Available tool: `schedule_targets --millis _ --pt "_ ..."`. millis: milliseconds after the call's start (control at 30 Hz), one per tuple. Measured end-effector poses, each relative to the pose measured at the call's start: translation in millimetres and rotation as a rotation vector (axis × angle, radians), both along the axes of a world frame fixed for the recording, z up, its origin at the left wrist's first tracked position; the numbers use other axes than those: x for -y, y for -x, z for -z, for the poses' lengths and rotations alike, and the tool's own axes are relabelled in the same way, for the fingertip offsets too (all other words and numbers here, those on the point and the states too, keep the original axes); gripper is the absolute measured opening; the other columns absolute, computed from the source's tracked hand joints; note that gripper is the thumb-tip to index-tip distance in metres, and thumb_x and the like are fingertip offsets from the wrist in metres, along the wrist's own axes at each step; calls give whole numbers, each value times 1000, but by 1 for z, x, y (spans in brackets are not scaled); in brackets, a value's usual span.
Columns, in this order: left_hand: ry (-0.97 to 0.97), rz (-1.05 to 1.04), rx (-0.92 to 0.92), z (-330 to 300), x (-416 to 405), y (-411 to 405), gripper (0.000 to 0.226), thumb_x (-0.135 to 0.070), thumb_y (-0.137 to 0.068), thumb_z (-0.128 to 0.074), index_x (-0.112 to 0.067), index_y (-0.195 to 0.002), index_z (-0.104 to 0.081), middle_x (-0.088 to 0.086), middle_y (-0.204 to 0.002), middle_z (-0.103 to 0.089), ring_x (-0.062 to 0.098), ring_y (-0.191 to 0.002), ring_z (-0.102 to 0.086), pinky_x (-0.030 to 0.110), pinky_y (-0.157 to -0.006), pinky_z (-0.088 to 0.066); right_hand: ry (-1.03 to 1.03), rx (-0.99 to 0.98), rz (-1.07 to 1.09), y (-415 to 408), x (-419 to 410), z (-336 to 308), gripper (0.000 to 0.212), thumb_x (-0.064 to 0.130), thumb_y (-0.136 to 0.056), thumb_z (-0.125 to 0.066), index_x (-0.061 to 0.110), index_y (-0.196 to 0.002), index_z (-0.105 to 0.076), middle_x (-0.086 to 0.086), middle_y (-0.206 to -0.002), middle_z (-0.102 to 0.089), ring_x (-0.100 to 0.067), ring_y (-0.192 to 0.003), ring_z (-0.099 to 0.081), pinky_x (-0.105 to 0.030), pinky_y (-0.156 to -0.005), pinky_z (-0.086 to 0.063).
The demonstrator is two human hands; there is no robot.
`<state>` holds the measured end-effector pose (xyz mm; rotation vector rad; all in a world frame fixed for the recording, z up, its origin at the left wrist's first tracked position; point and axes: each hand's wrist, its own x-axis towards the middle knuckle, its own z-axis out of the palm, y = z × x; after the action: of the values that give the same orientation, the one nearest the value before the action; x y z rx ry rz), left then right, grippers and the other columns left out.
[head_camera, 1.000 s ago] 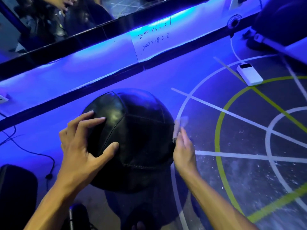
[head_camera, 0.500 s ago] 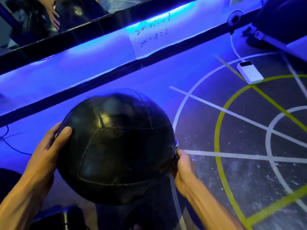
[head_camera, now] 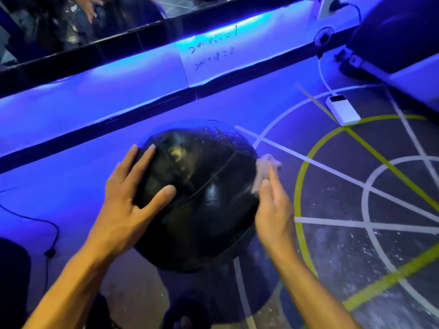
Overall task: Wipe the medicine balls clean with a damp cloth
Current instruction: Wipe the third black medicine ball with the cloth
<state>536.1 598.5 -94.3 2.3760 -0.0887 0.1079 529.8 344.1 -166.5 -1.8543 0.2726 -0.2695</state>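
While the black medicine ball (head_camera: 202, 198) is sitting low in the middle of my view, just near of the blue-lit wall base, I am watching both hands working on it. The left hand (head_camera: 128, 198) is lying flat on the ball's left upper face, fingers straight and spread, thumb reaching toward the centre seam; it is pressing, not gripping. The right hand (head_camera: 273, 210) is pressing a pale cloth (head_camera: 264, 172) against the ball's right side, its fingers lying nearly straight over the lower part of the cloth. The cloth is bunching up above the fingertips and is touching the leather. I cannot tell whether the thumb is pinching it from behind, as that part is blurring in the frame. Small pale specks are showing on the ball's far upper surface.

To the right, the dark floor (head_camera: 344, 257) is carrying white and yellow lines. Far right, a white power bank (head_camera: 343, 110) is lying on the floor with a white cable running to its far end. On the far wall a white sheet (head_camera: 206, 58) with handwriting is hanging.
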Motion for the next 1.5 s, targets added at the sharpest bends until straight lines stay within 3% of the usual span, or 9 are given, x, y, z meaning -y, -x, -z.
schedule_targets --millis 167,367,533,633,800,900,1167,1400,1500 --pt "53 -27 17 6 -15 -2 75 -80 -74 -60 -64 -144 -37 -16 -165 -27 -2 -152 -22 35 -124 -21 465 439 -253 38 -38 5 52 18 -106 -37 11 -157 -34 -2 -167 -26 -22 -156 -19 -43 -126 -19" --pt "114 -36 30 11 -23 -2 71 -84 -74 -62 -69 -139 -38 -14 -163 -31 1 -152 -25 45 -125 -23 -175 -290 47 -8 -5 24 46 42 -111 -26 34 -154 -41 4 -158 -45 -19 -147 -38 -30 -114 -32" --pt "144 -57 26 13 -30 -14 63 -76 -79 -61 -66 -138 -39 -14 -158 -38 3 -149 -32 42 -125 -27 62 76 -197 33 -23 9 54 31 -108 -32 26 -161 -27 10 -167 -25 -4 -154 -21 -11 -118 -18" --pt "163 -104 -3 9 -30 -27 71 -72 -79 -62 -52 -144 -42 -18 -150 -42 -3 -139 -40 29 -119 -31 74 -113 -143 22 -2 34 51 36 -106 -35 27 -156 -39 -2 -155 -50 -24 -139 -48 -27 -103 -37" --pt "178 -143 -82 0 -20 -78 90 -86 -69 -65 -45 -147 -48 -18 -146 -53 4 -133 -52 40 -119 -39 -240 -259 -9 -13 -16 30 48 46 -109 -31 32 -154 -42 15 -149 -50 -10 -139 -45 -30 -113 -35" --pt "184 -136 -146 -10 -12 -107 87 -82 -69 -66 -42 -145 -52 -17 -138 -59 5 -125 -58 40 -116 -43 -238 -303 33 14 -40 21 39 33 -110 -36 25 -147 -47 5 -135 -58 -18 -128 -55 -30 -97 -39" --pt "125 -191 -198 -13 3 -145 93 -89 -66 -64 -45 -146 -50 -14 -148 -55 13 -133 -54 40 -118 -39 74 -7 -77 -16 -42 -13 63 39 -103 -30 22 -163 -18 1 -171 -12 -16 -157 -9 -34 -128 -11" --pt "162 -213 -230 -14 -2 -154 102 -91 -61 -65 -42 -149 -49 -13 -153 -51 13 -137 -52 40 -119 -38 894 466 -549 31 -59 29 54 22 -103 -46 7 -154 -41 -17 -161 -38 -38 -154 -22 -48 -127 -16" --pt "177 -195 -235 -11 -4 -157 98 -87 -64 -66 -42 -149 -49 -14 -153 -51 13 -137 -52 40 -119 -38 983 515 -587 21 -30 46 38 16 -95 -51 12 -132 -59 -13 -140 -58 -34 -147 -35 -50 -124 -24"
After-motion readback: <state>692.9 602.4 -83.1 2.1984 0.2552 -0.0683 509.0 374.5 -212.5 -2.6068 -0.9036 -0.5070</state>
